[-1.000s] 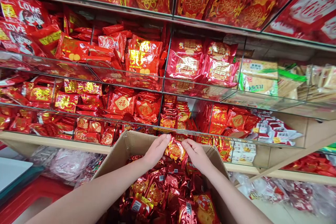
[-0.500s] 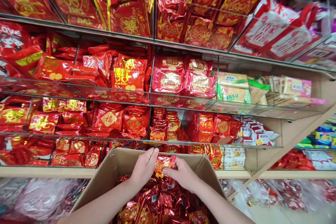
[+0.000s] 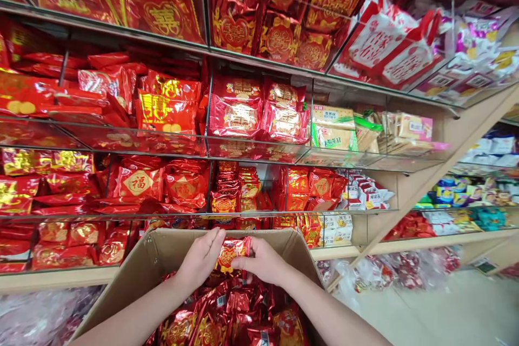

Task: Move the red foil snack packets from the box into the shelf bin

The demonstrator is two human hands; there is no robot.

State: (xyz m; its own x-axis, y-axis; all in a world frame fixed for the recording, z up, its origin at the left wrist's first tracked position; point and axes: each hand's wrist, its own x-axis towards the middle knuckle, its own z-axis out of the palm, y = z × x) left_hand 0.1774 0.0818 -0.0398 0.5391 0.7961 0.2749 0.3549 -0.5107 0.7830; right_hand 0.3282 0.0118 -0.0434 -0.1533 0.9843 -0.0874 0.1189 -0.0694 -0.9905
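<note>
A small red packet (image 3: 230, 255) with gold double-happiness lettering stands between my hands, over an open cardboard box (image 3: 162, 246). My left hand (image 3: 203, 259) presses against the packet's left side, its fingers straight and together. My right hand (image 3: 265, 260) grips the right edge, with the thumb across the front. Whether more packets are held behind this one is hidden. Below, many loose red foil packets (image 3: 211, 330) fill the box, some with gold print and small barcodes.
Glass-fronted shelves of red packets (image 3: 140, 181) rise beyond the box. Pale cracker packs (image 3: 333, 124) and white-and-red bags (image 3: 373, 35) sit to the right. A slanting wooden panel (image 3: 438, 173) ends this unit. Plastic-wrapped goods (image 3: 405, 273) lie below, beside the pale floor (image 3: 421, 313).
The view has swung right, so the shelves, box and hands appear farther left, and more of the right-hand shelving and floor shows. Both hands keep the same hold on the packet.
</note>
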